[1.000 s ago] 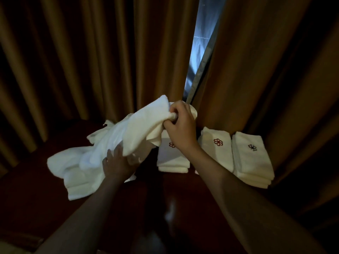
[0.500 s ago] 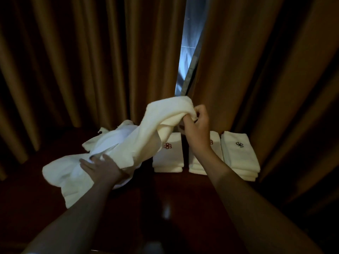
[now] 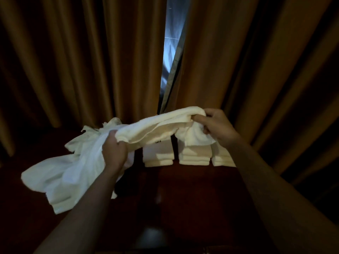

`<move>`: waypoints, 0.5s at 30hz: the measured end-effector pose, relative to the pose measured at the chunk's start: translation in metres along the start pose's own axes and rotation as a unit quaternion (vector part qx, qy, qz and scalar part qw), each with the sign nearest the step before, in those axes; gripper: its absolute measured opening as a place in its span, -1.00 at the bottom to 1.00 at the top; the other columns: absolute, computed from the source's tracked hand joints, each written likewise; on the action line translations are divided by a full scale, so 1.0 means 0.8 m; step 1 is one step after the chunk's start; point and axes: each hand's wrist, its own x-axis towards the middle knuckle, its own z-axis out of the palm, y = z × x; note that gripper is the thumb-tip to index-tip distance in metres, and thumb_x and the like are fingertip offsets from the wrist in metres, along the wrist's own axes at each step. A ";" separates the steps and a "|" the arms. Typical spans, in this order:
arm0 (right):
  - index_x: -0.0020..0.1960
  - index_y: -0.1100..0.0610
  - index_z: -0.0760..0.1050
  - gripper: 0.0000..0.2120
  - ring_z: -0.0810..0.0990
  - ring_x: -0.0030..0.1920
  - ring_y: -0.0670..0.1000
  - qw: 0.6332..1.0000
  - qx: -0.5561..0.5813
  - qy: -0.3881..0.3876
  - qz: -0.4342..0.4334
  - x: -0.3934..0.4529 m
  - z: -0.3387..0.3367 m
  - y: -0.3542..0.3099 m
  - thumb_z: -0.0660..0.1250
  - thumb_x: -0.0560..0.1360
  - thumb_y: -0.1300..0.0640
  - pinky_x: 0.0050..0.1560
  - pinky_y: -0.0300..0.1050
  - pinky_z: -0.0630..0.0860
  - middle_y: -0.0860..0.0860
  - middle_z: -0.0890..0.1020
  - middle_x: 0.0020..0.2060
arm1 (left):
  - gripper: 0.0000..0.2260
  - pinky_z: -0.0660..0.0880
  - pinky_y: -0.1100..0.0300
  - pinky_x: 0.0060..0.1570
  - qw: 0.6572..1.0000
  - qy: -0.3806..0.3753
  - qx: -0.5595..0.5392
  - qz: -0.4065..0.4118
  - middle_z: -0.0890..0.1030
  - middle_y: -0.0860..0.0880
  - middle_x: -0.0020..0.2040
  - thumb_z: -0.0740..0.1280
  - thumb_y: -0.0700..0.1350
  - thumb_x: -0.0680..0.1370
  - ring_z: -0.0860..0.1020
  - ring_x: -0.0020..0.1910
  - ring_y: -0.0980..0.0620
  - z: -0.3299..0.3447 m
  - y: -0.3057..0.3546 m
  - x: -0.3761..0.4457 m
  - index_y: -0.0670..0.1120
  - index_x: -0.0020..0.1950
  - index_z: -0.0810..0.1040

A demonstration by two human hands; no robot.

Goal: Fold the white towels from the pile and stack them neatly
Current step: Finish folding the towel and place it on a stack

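Note:
I hold one white towel (image 3: 157, 125) stretched in the air between both hands. My right hand (image 3: 216, 127) grips its right end, fingers curled round bunched cloth. My left hand (image 3: 114, 151) grips its left end, just above the loose pile of white towels (image 3: 60, 176) on the dark table's left. Behind the held towel stand three stacks of folded white towels: left stack (image 3: 158, 156), middle stack (image 3: 194, 156), right stack (image 3: 222, 160). The held towel and my right hand hide their tops.
The dark polished wooden table (image 3: 183, 195) reaches toward me. Heavy brown curtains (image 3: 238, 61) hang close behind the stacks, with a narrow bright gap (image 3: 171, 48) at the middle. The room is dim.
My right hand has drawn the towel's end to the right. My left hand left the pile and took hold of the towel's other end, so it now spans both hands.

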 end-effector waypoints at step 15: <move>0.09 0.33 0.49 -0.75 0.36 -0.09 -0.08 0.909 -0.265 0.287 -0.146 -0.029 -0.026 0.114 0.39 0.45 0.26 -0.09 -0.24 0.26 0.27 0.47 0.11 | -0.59 0.44 -0.04 -0.02 0.919 -0.076 0.166 0.350 0.57 -0.13 -0.02 0.36 -0.07 0.32 0.52 -0.04 -0.17 0.032 0.013 -0.034 -0.04 0.17 0.47</move>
